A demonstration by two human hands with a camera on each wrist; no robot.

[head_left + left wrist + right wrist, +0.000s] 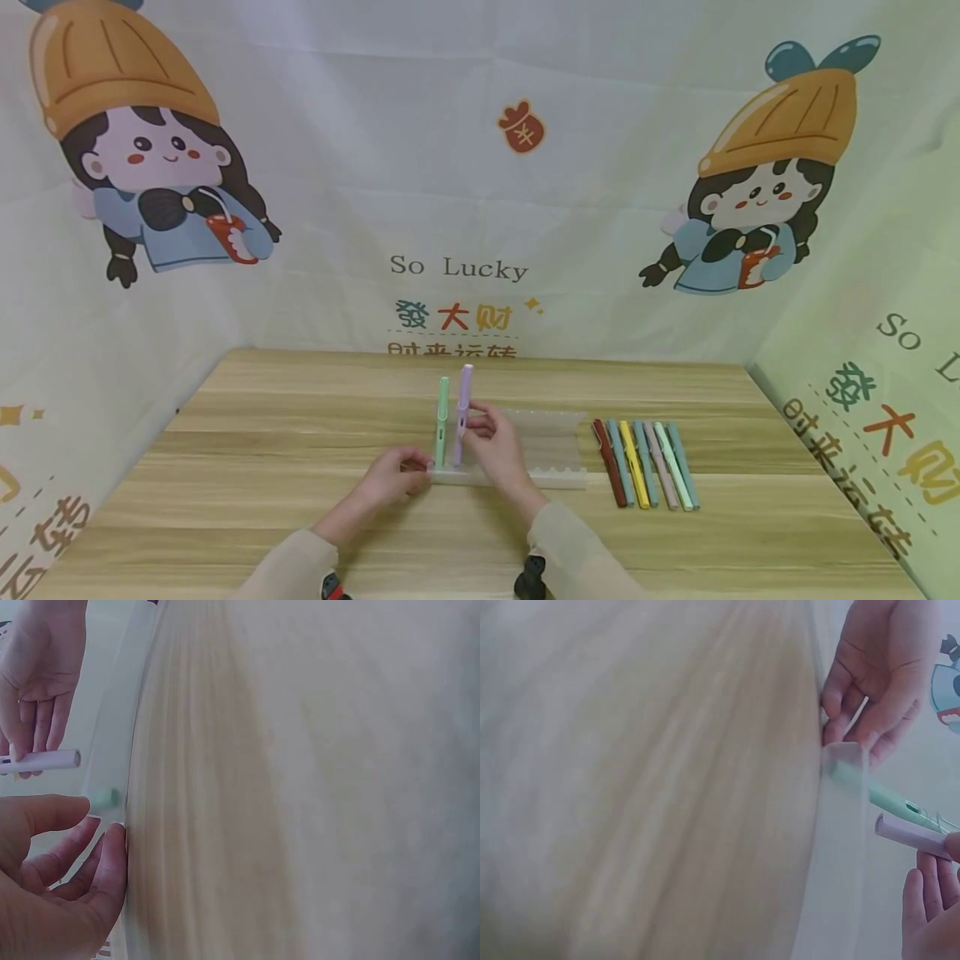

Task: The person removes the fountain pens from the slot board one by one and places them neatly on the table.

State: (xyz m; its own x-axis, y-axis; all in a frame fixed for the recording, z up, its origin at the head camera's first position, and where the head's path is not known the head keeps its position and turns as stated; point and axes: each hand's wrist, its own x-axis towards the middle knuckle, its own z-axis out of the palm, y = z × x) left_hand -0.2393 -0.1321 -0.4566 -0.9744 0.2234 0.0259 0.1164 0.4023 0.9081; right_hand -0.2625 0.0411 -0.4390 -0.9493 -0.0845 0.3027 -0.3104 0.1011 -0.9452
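A clear plastic pen rack [558, 479] with a notched front edge lies on the table. My left hand [393, 475] holds its left end between thumb and fingers, also seen in the right wrist view at the rack's corner. Beside that hand a light green pen [443, 396] stands upright in the rack, its lower end behind the frosted front strip [829, 862]. My right hand [495, 446] pinches a lilac pen [466, 387], held nearly upright just right of the green one. In the right wrist view the lilac pen's lower end [900, 830] is apart from the strip.
Right of the rack lies a row of several capped pens, among them a dark red pen [610, 462], a yellow pen [634, 464] and a pale mint pen [673, 467]. The wooden table [300, 408] meets a printed cloth backdrop [337, 208] at its back and sides.
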